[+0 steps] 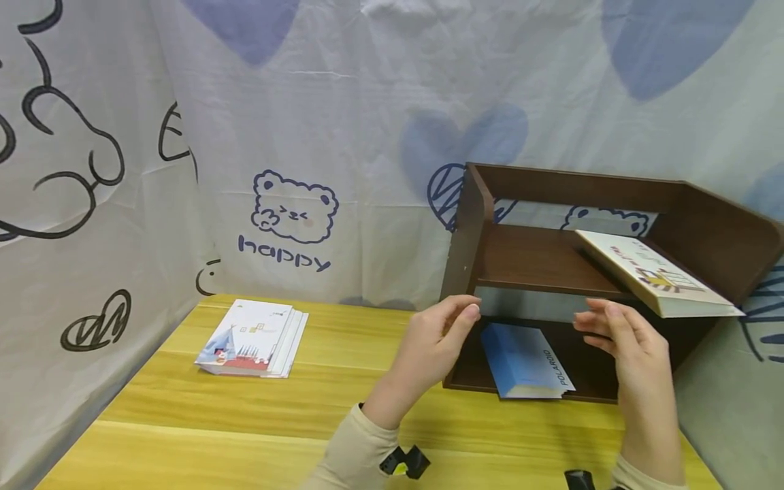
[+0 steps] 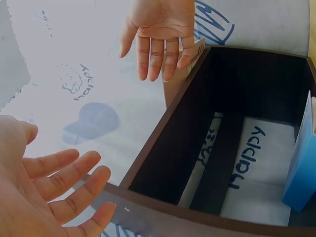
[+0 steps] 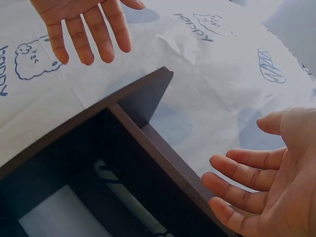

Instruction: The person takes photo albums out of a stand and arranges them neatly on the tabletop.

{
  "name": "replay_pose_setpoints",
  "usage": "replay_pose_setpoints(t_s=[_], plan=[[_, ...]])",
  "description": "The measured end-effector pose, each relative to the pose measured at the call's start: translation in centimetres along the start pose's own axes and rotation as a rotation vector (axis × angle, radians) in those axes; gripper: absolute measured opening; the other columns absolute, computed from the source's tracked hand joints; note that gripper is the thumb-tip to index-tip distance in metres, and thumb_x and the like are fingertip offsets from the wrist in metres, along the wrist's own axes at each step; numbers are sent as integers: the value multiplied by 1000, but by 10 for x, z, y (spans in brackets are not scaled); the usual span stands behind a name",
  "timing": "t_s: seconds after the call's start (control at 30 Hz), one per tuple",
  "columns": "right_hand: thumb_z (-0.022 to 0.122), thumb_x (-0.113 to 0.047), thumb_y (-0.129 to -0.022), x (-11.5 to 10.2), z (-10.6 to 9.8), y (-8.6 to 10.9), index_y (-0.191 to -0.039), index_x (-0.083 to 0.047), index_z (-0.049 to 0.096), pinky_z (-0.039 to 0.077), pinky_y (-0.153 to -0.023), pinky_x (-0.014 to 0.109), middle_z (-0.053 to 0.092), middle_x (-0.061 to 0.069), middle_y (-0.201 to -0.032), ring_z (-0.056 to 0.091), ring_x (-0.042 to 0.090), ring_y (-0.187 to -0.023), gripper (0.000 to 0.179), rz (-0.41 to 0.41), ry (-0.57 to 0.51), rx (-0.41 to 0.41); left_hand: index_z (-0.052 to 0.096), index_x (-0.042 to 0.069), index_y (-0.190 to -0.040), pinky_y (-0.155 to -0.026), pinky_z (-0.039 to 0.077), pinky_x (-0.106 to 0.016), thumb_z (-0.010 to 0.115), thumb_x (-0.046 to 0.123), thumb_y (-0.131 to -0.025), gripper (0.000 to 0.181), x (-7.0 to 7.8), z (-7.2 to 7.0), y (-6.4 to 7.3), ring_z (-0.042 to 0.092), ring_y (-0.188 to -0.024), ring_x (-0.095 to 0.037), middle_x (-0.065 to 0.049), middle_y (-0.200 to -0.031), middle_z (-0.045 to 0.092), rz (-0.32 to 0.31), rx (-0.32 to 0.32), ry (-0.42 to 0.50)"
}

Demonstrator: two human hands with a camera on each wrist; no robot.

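Note:
My left hand [image 1: 429, 350] is held in the air before the left side of a dark brown two-tier shelf [image 1: 520, 255], its fingers relaxed around nothing. My right hand [image 1: 640, 354] hovers before the shelf's right part, also holding nothing, just below a thick cream-coloured book [image 1: 664, 272]. That book lies on the upper tier at the right, its near end jutting past the front edge. On the lower tier, between the hands, lies a blue book [image 1: 527, 361] marked POLAROID; in the left wrist view part of this blue book [image 2: 300, 163] shows at the right edge.
Toward the left of the yellow wood-grain table [image 1: 245, 422] lies a white illustrated book [image 1: 251, 337] with pale pages or thin booklets fanned at its right side. A printed cloth [image 1: 367, 136] hangs behind the table and shelf.

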State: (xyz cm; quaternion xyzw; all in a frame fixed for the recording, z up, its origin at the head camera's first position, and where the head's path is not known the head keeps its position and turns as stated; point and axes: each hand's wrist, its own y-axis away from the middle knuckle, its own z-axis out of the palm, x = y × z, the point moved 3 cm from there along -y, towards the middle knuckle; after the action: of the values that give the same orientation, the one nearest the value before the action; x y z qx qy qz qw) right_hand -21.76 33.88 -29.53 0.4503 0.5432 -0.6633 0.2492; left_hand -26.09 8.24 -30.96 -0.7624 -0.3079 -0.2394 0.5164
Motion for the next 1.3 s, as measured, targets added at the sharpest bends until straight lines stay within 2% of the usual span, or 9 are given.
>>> replay_pose_setpoints(t_s=[0.17,0.33,0.67,0.97,1.13,1.3], plan=[[51,-23,-102,2,-10,0,-112,-3,67,55,-70,15,76,-7,-89,70,6,-81,28,2,-21,24,67,14,-120,-77,54,-20,49,35,-102,32,2,9,-2,67,-88,-11,-1,-106,73,0,-5,17],[52,-27,-101,4,-20,0,-112,0,66,55,-69,16,75,-6,-88,70,6,-80,32,21,-8,69,67,13,-120,-73,51,-17,48,34,-103,33,4,17,-3,62,-82,-9,-2,-102,72,12,-16,25],[51,-29,-102,9,-42,-3,-105,-7,70,55,-64,15,76,-7,-84,71,5,-75,29,56,-30,142,66,14,-121,-76,52,-14,45,35,-104,35,7,33,-7,66,-88,-6,-1,-107,73,25,-35,58],[50,-30,-101,12,-60,-7,-99,-10,72,54,-61,15,75,-7,-81,71,5,-72,30,83,-59,191,65,13,-122,-78,52,-13,44,36,-104,36,12,49,-9,68,-93,-4,-3,-108,74,2,-62,115],[50,-33,-101,13,-74,-11,-94,-13,72,53,-57,14,75,-9,-76,70,3,-68,30,106,-38,256,65,14,-122,-79,52,-12,43,38,-104,37,14,58,-8,68,-95,-2,0,-108,74,-12,-70,140],[48,-36,-102,13,-88,-19,-89,-16,71,52,-55,13,74,-12,-72,69,0,-65,33,130,-12,277,66,15,-121,-77,51,-10,43,38,-104,37,17,66,-8,67,-92,0,0,-107,74,4,-69,142]])
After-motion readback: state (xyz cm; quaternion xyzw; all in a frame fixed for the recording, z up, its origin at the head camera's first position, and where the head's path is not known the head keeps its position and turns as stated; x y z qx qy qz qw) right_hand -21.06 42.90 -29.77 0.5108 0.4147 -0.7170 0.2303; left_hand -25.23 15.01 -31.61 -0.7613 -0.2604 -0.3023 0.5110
